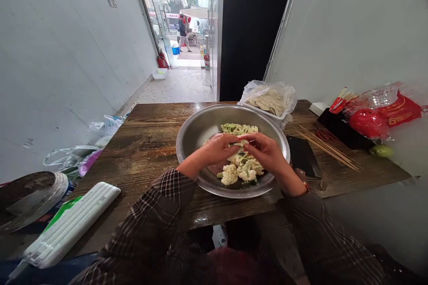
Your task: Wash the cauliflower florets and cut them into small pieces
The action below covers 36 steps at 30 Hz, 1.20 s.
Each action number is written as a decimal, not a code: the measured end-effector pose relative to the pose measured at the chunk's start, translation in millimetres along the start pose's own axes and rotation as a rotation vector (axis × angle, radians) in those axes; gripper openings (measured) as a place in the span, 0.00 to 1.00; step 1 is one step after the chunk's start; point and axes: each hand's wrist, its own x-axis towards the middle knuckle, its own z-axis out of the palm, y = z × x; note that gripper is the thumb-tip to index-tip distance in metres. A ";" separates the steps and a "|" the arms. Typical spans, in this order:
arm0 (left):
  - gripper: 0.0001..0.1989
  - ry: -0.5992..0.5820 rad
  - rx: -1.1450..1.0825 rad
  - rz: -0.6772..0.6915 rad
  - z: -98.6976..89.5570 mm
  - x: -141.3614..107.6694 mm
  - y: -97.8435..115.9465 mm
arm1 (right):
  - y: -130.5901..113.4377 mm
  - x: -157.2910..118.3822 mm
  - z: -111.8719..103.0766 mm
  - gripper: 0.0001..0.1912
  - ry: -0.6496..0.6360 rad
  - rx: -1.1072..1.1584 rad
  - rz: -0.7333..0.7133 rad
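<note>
Over the wide metal basin [190,131], my left hand [219,148] and my right hand [265,151] come together at the fingertips. Between them is a small pale-green piece of cauliflower [238,144], pinched from both sides and partly hidden by my fingers. Below my hands lie several cauliflower florets [230,174] in the basin. More pieces, cut and greenish, rest at its far side. Just right of the basin, a cleaver [303,156] lies flat on the table.
Behind the basin, a plastic-covered tray [267,100] holds pale strips. Wooden skewers [329,149], red-handled scissors [325,135], a black box [347,131] and a green fruit [381,150] lie right on the wooden table [147,142]. A white power strip [73,222] and a bucket [60,185] stand left.
</note>
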 end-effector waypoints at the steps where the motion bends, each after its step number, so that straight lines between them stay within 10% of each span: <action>1: 0.11 -0.001 0.003 -0.004 -0.3 -0.1 0.4 | 0.2 -0.4 -0.1 0.11 0.000 -0.005 0.004; 36: 0.12 0.024 -0.448 0.004 -0.8 2.7 4.9 | -9.2 -3.8 4.4 0.11 0.159 0.228 0.030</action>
